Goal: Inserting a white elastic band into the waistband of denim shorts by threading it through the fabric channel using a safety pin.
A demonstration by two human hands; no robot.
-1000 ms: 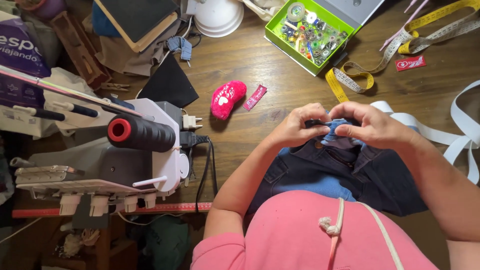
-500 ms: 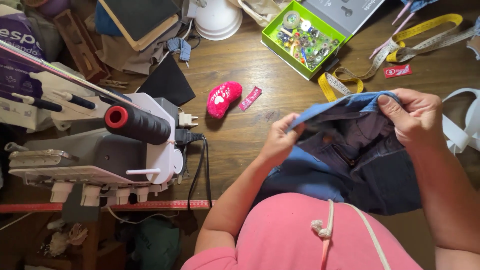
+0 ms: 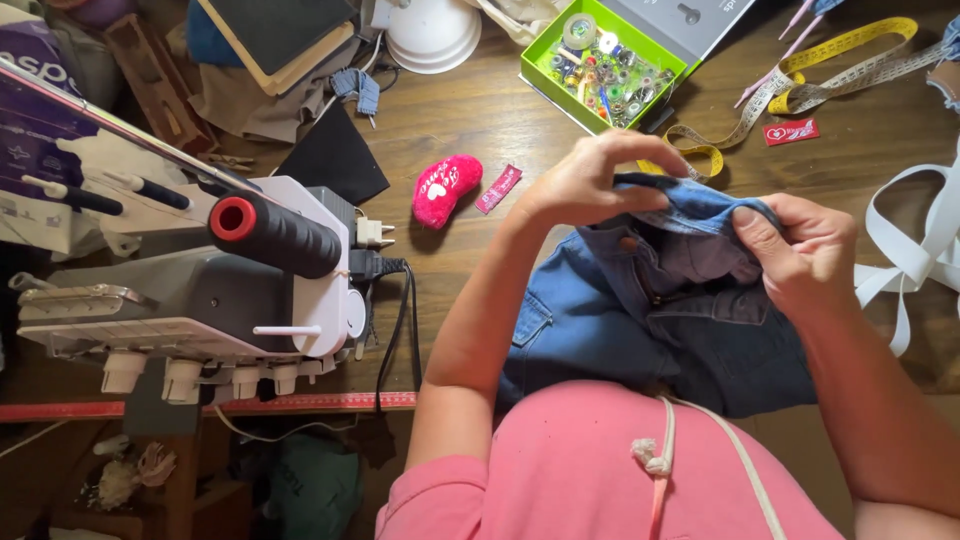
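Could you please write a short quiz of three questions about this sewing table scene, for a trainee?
1. True or false: both hands hold the denim garment.
2. Which lies nearest the red heart-shaped cushion? A) small pink label B) green box C) white bowl
3. Fill in: the sewing machine stands on the person's ____ side.

Key: 1 true: left hand and right hand pinch its upper edge. 2 A. 3 left.

Dark blue denim garment (image 3: 600, 320) with lighter blue waistband; lime-green box (image 3: 600, 60); yellow measuring tape (image 3: 850, 42); hot-pink heart-patterned cushion (image 3: 445, 188); white machine (image 3: 300, 290) bearing black spool (image 3: 275, 235), red-cored; pink shirt (image 3: 600, 470).
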